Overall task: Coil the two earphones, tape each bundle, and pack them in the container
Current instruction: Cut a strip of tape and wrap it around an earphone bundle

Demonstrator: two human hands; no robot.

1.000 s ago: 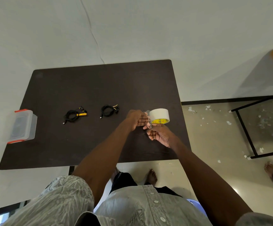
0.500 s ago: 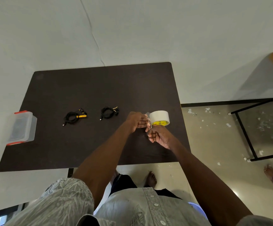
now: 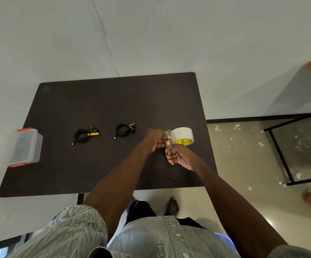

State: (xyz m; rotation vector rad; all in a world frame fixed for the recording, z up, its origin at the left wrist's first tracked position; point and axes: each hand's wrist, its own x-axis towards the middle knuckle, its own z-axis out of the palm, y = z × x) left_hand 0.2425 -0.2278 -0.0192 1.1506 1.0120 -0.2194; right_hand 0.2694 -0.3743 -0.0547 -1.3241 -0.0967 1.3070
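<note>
Earphones, two black coiled bundles [image 3: 85, 134] [image 3: 124, 129], lie untaped on the dark brown table [image 3: 104, 101]. Both hands, left [image 3: 155, 139] and right [image 3: 179, 156], pinch a strip pulled off the white tape roll [image 3: 182, 135]; taping and packing into the clear red-clipped container [image 3: 25, 147] remain.

Right hand [image 3: 179, 157] pulled tape strip [image 3: 169, 144] longer.

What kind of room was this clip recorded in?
Probably a bare, makeshift workroom rather than a lab: a dark table against a plain white wall, and a tiled floor littered with white scraps.
</note>
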